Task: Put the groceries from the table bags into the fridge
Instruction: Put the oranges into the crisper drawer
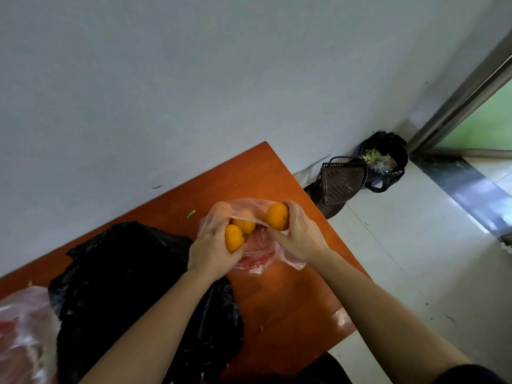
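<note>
Step in hand: unloading the pink bag [256, 257] on the counter [291, 300]. Your left hand [210, 256] clamps its fingers round the left orange [234, 239] at the bag's near mouth. Your right hand [298, 236] grips the right orange [278, 216] at the bag's right edge. The remaining oranges [245, 223] lie inside the bag, beyond your fingers. Next, lift both clear and carry them to the fridge, which is not in view.

Oranges [278, 216]: four, over the table [291, 295]
Hands [213, 256]: two, over the table
Bags [124, 273]: three, on the table
Baskets [342, 180]: one, beside the table
Bins [400, 162]: one, beside the table
</note>
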Demonstrator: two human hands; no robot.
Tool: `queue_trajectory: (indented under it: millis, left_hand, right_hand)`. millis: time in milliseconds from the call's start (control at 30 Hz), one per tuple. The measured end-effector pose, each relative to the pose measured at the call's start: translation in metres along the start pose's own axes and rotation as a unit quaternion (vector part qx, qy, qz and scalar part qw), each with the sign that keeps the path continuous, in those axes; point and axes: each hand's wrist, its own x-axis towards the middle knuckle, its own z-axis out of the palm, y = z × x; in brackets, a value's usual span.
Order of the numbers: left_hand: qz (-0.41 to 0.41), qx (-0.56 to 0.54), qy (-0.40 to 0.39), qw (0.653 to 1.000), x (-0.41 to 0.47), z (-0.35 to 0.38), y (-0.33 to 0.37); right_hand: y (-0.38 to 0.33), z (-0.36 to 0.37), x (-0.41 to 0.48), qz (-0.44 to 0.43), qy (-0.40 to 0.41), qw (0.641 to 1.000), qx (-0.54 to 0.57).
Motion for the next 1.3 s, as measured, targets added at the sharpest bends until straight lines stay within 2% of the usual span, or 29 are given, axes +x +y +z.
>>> queue_trajectory:
  millis: [133, 267, 400, 600, 767, 900, 1100, 1200, 1300]
  left_hand:
    - [0.012, -0.034, 0.095, 0.995, -0.015, -0.033, 0.021]
    - [0.068, -0.066, 0.194, 0.976, -0.026, -0.073, 0.045]
    - [0.117, -0.105, 0.244, 0.957, -0.033, -0.114, 0.075]
    - [0.235, -0.154, 0.282, 0.917, -0.052, -0.159, 0.136]
    - [0.383, -0.193, 0.269, 0.862, -0.099, -0.157, 0.203]
    - [0.487, -0.225, 0.215, 0.816, -0.167, -0.136, 0.27]
    - [0.628, -0.228, 0.14, 0.731, -0.307, -0.102, 0.371]
    - [0.683, -0.22, 0.131, 0.684, -0.386, -0.084, 0.417]
    - [0.734, -0.209, 0.129, 0.633, -0.466, -0.062, 0.459]
  right_hand:
    - [-0.017, -0.033, 0.004, -0.01, 0.091, 0.995, 0.047]
    - [-0.03, -0.068, 0.001, -0.04, 0.151, 0.986, 0.053]
    - [-0.039, -0.11, -0.022, -0.07, 0.23, 0.971, 0.021]
    - [-0.045, -0.174, -0.104, -0.023, 0.378, 0.924, -0.049]
    - [-0.038, -0.208, -0.213, 0.059, 0.474, 0.874, -0.088]
    - [-0.032, -0.222, -0.332, 0.133, 0.52, 0.832, -0.138]
    - [-0.027, -0.243, -0.525, 0.237, 0.601, 0.739, -0.19]
    - [-0.017, -0.254, -0.617, 0.27, 0.646, 0.687, -0.195]
    - [0.001, -0.263, -0.701, 0.283, 0.674, 0.655, -0.192]
